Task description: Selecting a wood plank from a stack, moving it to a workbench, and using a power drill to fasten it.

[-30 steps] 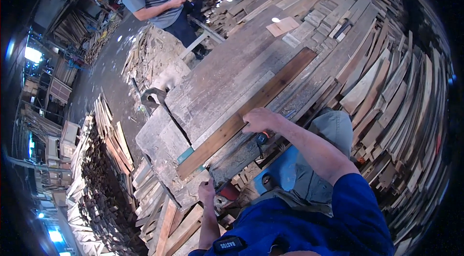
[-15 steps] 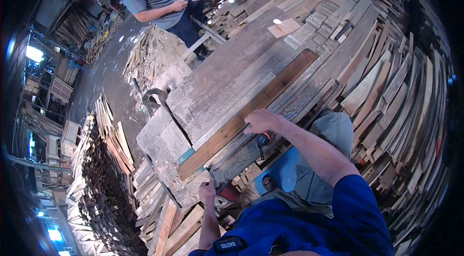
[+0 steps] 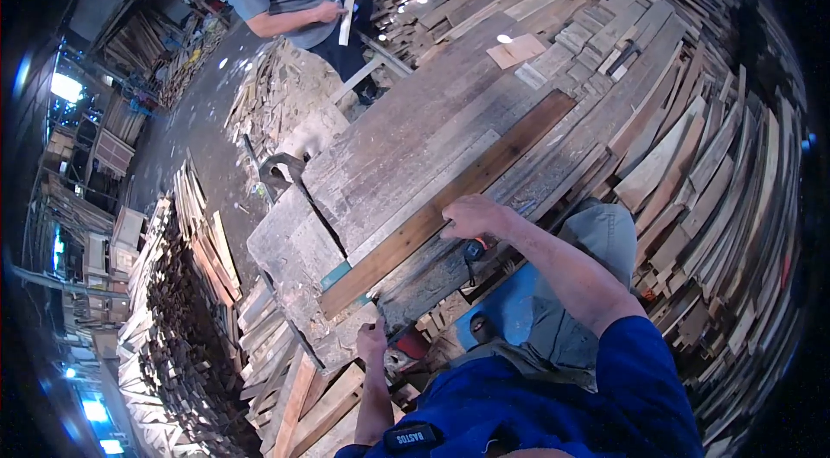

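Note:
A long brown wooden board (image 3: 450,203) lies slantwise along the worktable (image 3: 380,142), its near-left end beside a small teal piece (image 3: 335,275). My right hand (image 3: 474,219) grips the board's near edge around its middle, fingers bent over it. Low at the table's near-left corner, my left hand (image 3: 372,342) is closed, thumb side up; whatever is in its fingers is too small to make out. Below my right hand a dark tape-measure-like tool (image 3: 473,249) with an orange part rests at the table's edge. A dark slot (image 3: 322,220) crosses the tabletop left of the board.
Across the table a co-worker (image 3: 290,4) in a grey shirt holds a pale wood strip (image 3: 349,8). Stacked planks (image 3: 683,172) crowd the right side. Small blocks (image 3: 596,38) sit at the table's far end. A metal clamp-like fixture (image 3: 281,168) juts from the left edge; more lumber (image 3: 186,328) is piled left.
The co-worker's pale strip has swung from level to nearly upright. My hands and the brown board keep their places, while the whole view shifts slightly.

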Demonstrator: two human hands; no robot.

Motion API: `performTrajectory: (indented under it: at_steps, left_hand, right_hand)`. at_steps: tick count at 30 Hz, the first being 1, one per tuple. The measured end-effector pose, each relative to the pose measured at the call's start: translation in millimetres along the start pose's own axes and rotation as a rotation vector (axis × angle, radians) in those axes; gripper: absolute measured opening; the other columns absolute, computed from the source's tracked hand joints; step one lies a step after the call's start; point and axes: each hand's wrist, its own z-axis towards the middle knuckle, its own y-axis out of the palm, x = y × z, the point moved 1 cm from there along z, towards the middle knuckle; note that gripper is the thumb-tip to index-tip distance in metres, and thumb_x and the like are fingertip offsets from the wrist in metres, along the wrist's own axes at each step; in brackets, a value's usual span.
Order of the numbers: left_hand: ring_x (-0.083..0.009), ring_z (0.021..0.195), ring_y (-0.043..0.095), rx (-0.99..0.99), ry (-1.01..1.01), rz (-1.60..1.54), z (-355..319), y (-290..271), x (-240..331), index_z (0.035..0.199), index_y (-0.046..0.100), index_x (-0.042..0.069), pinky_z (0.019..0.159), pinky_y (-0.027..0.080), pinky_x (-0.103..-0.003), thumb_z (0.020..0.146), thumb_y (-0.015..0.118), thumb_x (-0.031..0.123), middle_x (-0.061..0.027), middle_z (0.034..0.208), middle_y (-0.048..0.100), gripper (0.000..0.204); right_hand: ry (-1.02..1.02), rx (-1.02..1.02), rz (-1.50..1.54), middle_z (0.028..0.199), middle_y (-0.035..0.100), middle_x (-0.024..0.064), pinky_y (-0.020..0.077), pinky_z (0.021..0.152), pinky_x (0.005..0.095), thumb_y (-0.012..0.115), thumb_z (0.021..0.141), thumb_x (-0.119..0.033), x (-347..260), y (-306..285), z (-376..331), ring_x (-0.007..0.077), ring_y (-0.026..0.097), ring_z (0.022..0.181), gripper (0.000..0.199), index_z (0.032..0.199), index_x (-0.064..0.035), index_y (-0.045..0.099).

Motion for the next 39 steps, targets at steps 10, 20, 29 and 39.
performTrajectory:
  at_steps: [10, 20, 29, 39]
  left_hand:
    - [-0.0389, 0.104, 0.067, 0.014, 0.000, -0.015, 2, -3, -9, 0.103, 0.073, 0.007, 0.090, 0.051, -0.049, 0.084, 0.061, 0.058, -0.0211, 0.108, 0.070, 0.056]
    - [-0.0408, 0.103, 0.067, 0.011, 0.026, -0.049, -4, -6, -8, 0.102, 0.073, 0.007, 0.090, 0.051, -0.049, 0.084, 0.059, 0.058, -0.0226, 0.105, 0.071, 0.055]
    - [-0.0406, 0.102, 0.067, -0.013, 0.041, -0.028, 1, -3, -10, 0.103, 0.073, 0.005, 0.090, 0.051, -0.049, 0.085, 0.057, 0.058, -0.0238, 0.105, 0.071, 0.057]
    - [-0.0399, 0.099, 0.068, 0.021, 0.082, -0.056, 6, 3, -12, 0.096, 0.073, 0.001, 0.087, 0.051, -0.049, 0.083, 0.063, 0.056, -0.0244, 0.100, 0.071, 0.058]
  right_hand:
    - [0.011, -0.022, -0.032, 0.105, 0.070, 0.0220, 0.0496, 0.093, 0.0474, 0.066, 0.082, -0.045, -10, -5, 1, 0.0380, 0.065, 0.105, 0.049, 0.108, -0.0037, 0.070]
    - [-0.012, 0.016, -0.018, 0.104, 0.070, 0.0216, 0.0518, 0.090, 0.0465, 0.065, 0.081, -0.047, -5, -1, -1, 0.0374, 0.066, 0.101, 0.048, 0.101, -0.0042, 0.072]
    - [-0.020, -0.031, -0.022, 0.108, 0.069, 0.0211, 0.0488, 0.094, 0.0459, 0.066, 0.084, -0.045, -4, 0, 0, 0.0372, 0.064, 0.108, 0.049, 0.109, -0.0040, 0.069]
    - [0.016, -0.034, 0.006, 0.110, 0.069, 0.0193, 0.0502, 0.093, 0.0464, 0.067, 0.082, -0.045, -4, 3, -2, 0.0360, 0.064, 0.108, 0.047, 0.107, -0.0052, 0.070]
